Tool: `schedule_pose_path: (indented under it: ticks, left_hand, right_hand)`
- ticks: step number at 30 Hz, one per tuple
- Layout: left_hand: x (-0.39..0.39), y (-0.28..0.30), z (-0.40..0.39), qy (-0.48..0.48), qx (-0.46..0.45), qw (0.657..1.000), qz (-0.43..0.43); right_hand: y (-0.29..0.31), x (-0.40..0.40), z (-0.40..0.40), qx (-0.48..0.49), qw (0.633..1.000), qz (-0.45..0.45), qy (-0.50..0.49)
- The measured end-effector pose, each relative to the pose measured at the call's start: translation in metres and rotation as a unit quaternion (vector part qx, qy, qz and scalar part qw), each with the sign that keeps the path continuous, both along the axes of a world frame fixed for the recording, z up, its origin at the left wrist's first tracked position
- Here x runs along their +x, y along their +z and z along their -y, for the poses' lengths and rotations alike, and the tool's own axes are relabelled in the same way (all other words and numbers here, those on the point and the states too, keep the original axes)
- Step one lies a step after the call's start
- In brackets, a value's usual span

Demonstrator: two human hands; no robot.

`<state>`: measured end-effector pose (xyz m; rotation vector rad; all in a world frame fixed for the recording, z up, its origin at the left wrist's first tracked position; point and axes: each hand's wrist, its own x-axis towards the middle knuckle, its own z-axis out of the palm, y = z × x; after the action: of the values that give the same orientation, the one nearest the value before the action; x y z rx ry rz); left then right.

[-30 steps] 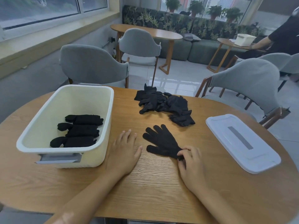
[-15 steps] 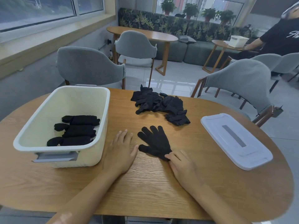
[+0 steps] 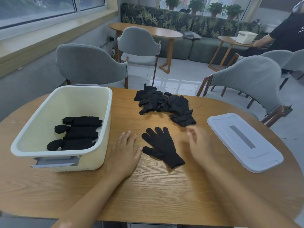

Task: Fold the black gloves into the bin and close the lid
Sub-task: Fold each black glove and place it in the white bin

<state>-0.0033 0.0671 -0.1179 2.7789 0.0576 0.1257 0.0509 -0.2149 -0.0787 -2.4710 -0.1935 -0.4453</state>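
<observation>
Nearest the camera, left hand [image 3: 123, 151] pressed flat on the wooden table [image 3: 156, 191], fingers straight, gripping nothing. Right hand [image 3: 199, 145] blurred above the tabletop, fingers loose, grasping nothing. Between them, single black glove [image 3: 162, 147] spread flat, fingers pointing away. At left, cream bin [image 3: 98, 145] holding three folded gloves [image 3: 77, 133]. At right, white lid [image 3: 243, 142] lying off the bin. Farther back, pile of unfolded gloves [image 3: 164, 104] near the table's far edge, grey chairs [image 3: 90, 65] beyond.
</observation>
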Motion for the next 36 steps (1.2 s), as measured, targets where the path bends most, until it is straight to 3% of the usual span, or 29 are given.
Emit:
schedule_pose_path:
  ticks: [3,7,13,19,25,27,30,33,36]
  left_hand:
    - [-0.001,0.000,-0.001,0.000,-0.003,1.000,0.003]
    - [-0.002,0.000,-0.001,0.000,-0.003,1.000,0.005]
    - [-0.004,0.001,0.002,0.009,-0.001,1.000,0.012]
    - [-0.003,0.001,0.000,0.008,0.005,1.000,0.010]
    - [-0.004,0.002,0.001,0.009,0.006,1.000,0.007]
    - [-0.004,0.003,0.002,0.010,0.002,1.000,0.004]
    - [-0.004,0.003,0.001,0.009,0.000,1.000,0.000]
    - [-0.004,0.003,0.001,0.008,-0.001,1.000,0.000]
    - [-0.004,0.004,0.003,0.008,0.001,1.000,0.001]
  right_hand:
    - [0.005,0.059,0.017,-0.051,0.994,-0.076,-0.065]
    - [-0.001,0.099,0.029,-0.164,0.977,-0.136,-0.032]
    - [0.015,0.113,0.026,-0.152,0.985,-0.060,-0.060]
    - [0.049,0.119,0.008,-0.055,0.996,0.024,-0.064]
    - [0.090,0.111,-0.013,-0.039,0.991,0.116,-0.061]
    - [0.101,0.105,-0.016,-0.059,0.984,0.161,-0.043]
    - [0.096,0.090,-0.018,-0.178,0.960,0.215,0.009]
    - [0.049,0.059,-0.026,-0.300,0.947,0.060,0.096]
    - [0.002,0.036,-0.017,-0.294,0.952,-0.013,0.084]
